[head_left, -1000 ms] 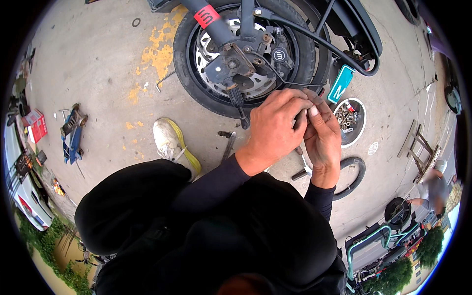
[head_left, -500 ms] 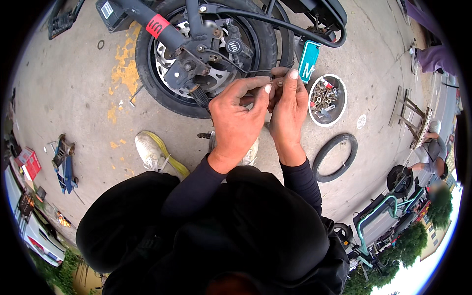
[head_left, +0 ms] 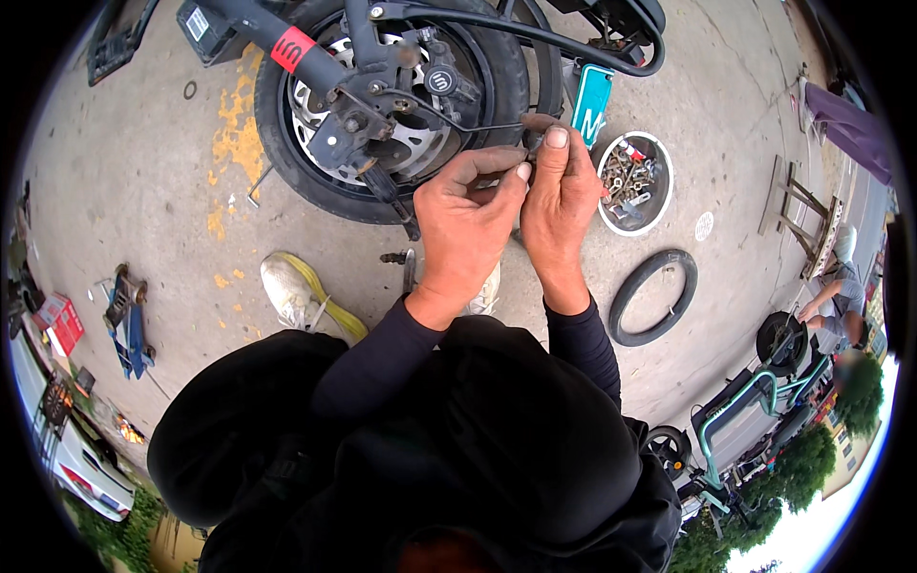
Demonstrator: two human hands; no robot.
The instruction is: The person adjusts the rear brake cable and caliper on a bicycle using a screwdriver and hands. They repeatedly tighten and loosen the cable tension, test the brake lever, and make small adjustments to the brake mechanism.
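My two hands meet in front of a tilted scooter or motorbike wheel with a black tyre (head_left: 275, 158) and a perforated brake disc (head_left: 435, 143). My left hand (head_left: 458, 224) is closed, thumb and forefinger pinched together against the fingers of the other hand. My right hand (head_left: 561, 205) is closed too, its thumb laid along the curled forefinger. Between the fingertips there may be a small dark piece, mostly hidden, and I cannot make out its kind. A black brake caliper (head_left: 444, 81) sits at the disc, beyond my hands.
Right of my hands stands a white bucket (head_left: 669, 167) holding loose bolts and metal parts, beside a teal plate (head_left: 592, 100). A black rubber ring (head_left: 626, 306) lies nearer. An L-shaped key (head_left: 256, 191) and a blue jack (head_left: 132, 329) lie left. My shoe (head_left: 287, 286) is below the wheel.
The view has shifted slightly, so the wheel sits a little higher and further left. Both hands stay together; the small piece glimpsed between the fingers before is now more hidden.
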